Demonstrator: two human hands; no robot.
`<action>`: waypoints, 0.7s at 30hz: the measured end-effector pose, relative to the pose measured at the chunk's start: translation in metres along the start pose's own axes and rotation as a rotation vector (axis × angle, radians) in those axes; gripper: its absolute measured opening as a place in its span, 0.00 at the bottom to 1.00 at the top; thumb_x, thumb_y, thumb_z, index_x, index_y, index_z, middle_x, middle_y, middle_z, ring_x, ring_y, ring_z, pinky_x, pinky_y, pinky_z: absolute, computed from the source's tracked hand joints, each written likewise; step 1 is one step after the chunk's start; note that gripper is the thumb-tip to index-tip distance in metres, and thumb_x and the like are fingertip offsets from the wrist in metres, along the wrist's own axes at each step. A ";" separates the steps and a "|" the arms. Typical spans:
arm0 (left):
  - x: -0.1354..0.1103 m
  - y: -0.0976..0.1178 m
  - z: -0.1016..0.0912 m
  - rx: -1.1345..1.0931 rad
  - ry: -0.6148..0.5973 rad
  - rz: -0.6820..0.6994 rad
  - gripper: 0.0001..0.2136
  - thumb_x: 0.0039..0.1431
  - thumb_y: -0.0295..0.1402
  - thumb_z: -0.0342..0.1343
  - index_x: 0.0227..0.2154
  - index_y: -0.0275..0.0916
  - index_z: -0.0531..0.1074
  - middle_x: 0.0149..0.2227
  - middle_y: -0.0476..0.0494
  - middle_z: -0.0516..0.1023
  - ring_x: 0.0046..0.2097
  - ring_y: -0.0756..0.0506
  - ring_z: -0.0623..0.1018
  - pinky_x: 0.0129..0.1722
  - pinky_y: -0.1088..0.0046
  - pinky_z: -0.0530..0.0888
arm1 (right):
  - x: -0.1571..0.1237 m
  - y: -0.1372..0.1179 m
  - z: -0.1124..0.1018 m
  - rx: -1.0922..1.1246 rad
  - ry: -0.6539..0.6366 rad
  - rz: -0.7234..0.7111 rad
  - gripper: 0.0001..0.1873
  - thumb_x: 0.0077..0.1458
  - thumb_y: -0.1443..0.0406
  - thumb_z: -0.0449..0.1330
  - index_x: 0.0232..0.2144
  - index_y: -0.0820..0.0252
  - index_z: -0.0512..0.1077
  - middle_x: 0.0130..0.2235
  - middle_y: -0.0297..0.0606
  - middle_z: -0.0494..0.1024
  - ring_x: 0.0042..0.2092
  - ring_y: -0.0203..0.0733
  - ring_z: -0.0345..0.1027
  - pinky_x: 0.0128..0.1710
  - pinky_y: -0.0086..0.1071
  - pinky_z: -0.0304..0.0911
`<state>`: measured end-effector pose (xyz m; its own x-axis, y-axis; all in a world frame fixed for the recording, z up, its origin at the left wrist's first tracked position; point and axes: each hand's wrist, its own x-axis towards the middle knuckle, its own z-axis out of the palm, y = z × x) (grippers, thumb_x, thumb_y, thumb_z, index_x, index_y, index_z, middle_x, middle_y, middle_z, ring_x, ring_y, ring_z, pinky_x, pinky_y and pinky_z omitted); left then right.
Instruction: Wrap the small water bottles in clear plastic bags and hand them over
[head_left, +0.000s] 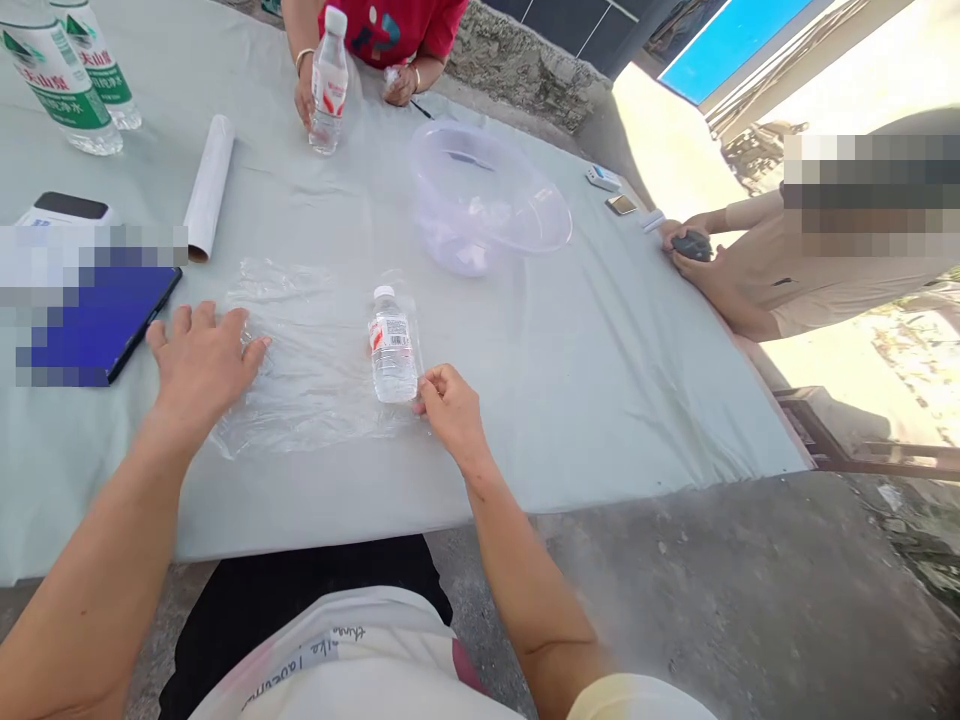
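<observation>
The person's left hand (pixel 201 358) lies spread out, fingers loose, with its thumb side on a clear plastic sheet (pixel 307 400). The right hand (pixel 450 405) pinches the sheet's edge between thumb and finger, beside the bottom of a small water bottle (pixel 392 350). Whether those fingertips touch the bottle too is hard to see. The bottle is on the sheet, between the two hands. It has a white cap, clear water and a red and white label with a barcode; its words are too small to read.

By the left hand is a phone (pixel 112 315), partly blurred out. Past it lies a white roll (pixel 210 190). Two bigger water bottles (pixel 64 90) have green and white labels with red Chinese letters, but the picture's edge cuts them off. Farther out, a see-through purple basin (pixel 551 225) has something whitish in it, hard to make out. Across the table (pixel 585 380), someone in a red shirt (pixel 405 30) holds another bottle (pixel 328 90).
</observation>
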<state>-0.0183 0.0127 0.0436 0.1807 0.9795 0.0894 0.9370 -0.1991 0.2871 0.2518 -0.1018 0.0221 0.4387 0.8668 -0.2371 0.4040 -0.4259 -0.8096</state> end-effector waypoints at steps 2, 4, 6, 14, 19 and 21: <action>0.004 0.016 -0.014 -0.009 0.095 0.038 0.25 0.67 0.46 0.39 0.54 0.37 0.72 0.65 0.31 0.66 0.68 0.26 0.60 0.64 0.39 0.53 | -0.002 0.000 0.002 0.117 0.007 0.013 0.09 0.59 0.55 0.54 0.33 0.53 0.67 0.33 0.31 0.76 0.29 0.37 0.71 0.32 0.33 0.67; 0.018 0.043 -0.025 -0.069 0.139 0.145 0.24 0.69 0.44 0.38 0.55 0.39 0.72 0.66 0.35 0.66 0.69 0.30 0.59 0.66 0.45 0.51 | -0.004 -0.001 0.004 0.204 0.021 0.018 0.12 0.60 0.52 0.54 0.34 0.53 0.68 0.34 0.31 0.77 0.28 0.37 0.71 0.31 0.33 0.68; 0.043 0.077 -0.026 -0.099 0.098 0.275 0.20 0.69 0.39 0.40 0.56 0.41 0.71 0.64 0.37 0.68 0.68 0.34 0.61 0.67 0.49 0.52 | -0.007 -0.002 0.005 0.255 0.029 0.007 0.16 0.60 0.49 0.54 0.34 0.53 0.68 0.35 0.33 0.76 0.28 0.36 0.70 0.30 0.32 0.69; 0.120 0.165 0.003 -0.308 -0.107 0.326 0.19 0.67 0.39 0.46 0.56 0.39 0.70 0.56 0.38 0.76 0.58 0.37 0.73 0.57 0.56 0.67 | -0.011 0.001 0.011 0.294 0.055 0.013 0.26 0.51 0.42 0.63 0.42 0.52 0.70 0.40 0.36 0.74 0.27 0.36 0.68 0.30 0.35 0.69; 0.093 0.136 0.010 -0.494 -0.016 0.125 0.15 0.65 0.36 0.47 0.49 0.40 0.72 0.51 0.39 0.77 0.47 0.42 0.76 0.46 0.63 0.73 | -0.010 0.006 0.011 0.320 0.026 0.006 0.24 0.50 0.45 0.65 0.43 0.51 0.71 0.38 0.33 0.71 0.26 0.33 0.65 0.29 0.32 0.67; 0.074 0.123 0.014 -0.547 -0.078 0.035 0.12 0.63 0.36 0.48 0.46 0.41 0.72 0.49 0.40 0.77 0.42 0.44 0.77 0.40 0.65 0.75 | -0.009 0.009 0.010 0.376 0.019 0.020 0.23 0.51 0.45 0.64 0.43 0.51 0.71 0.39 0.33 0.71 0.27 0.32 0.65 0.29 0.32 0.67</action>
<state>0.1145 0.0616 0.0723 0.2498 0.9673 0.0432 0.6415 -0.1987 0.7410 0.2436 -0.1105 0.0112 0.4596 0.8529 -0.2476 0.0741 -0.3146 -0.9463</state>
